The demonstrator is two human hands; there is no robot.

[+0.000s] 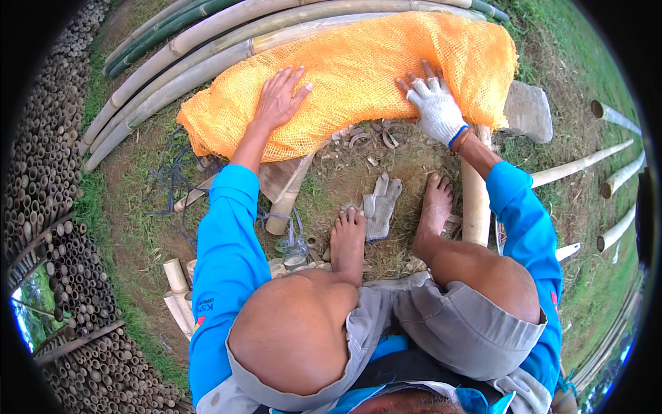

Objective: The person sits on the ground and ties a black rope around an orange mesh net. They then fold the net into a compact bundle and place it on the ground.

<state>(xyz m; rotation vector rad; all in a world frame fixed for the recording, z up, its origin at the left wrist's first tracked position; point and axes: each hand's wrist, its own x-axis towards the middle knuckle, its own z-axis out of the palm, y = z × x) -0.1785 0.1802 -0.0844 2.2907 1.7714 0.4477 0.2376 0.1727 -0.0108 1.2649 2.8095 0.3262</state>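
Note:
An orange mesh cloth (352, 83) is spread in a wide curve in front of me, over something I cannot make out. My bare left hand (278, 99) lies flat on its left part with the fingers stretched out. On its right part rests my right hand (434, 103), in a white knitted glove with bare fingertips, the fingers apart. Neither hand grips anything. Below the cloth's middle, a grey-white glove (381, 205) lies on the ground between my bare feet. Bamboo pieces (281, 210) poke out from under the cloth's near edge.
Long bamboo poles (179, 76) lie behind the cloth. Stacked cut bamboo (52, 152) fills the far left. A grey stone block (529, 110) stands right of the cloth, and more poles (583, 164) lie on the grass. A clear plastic cup (295, 252) sits near my left foot.

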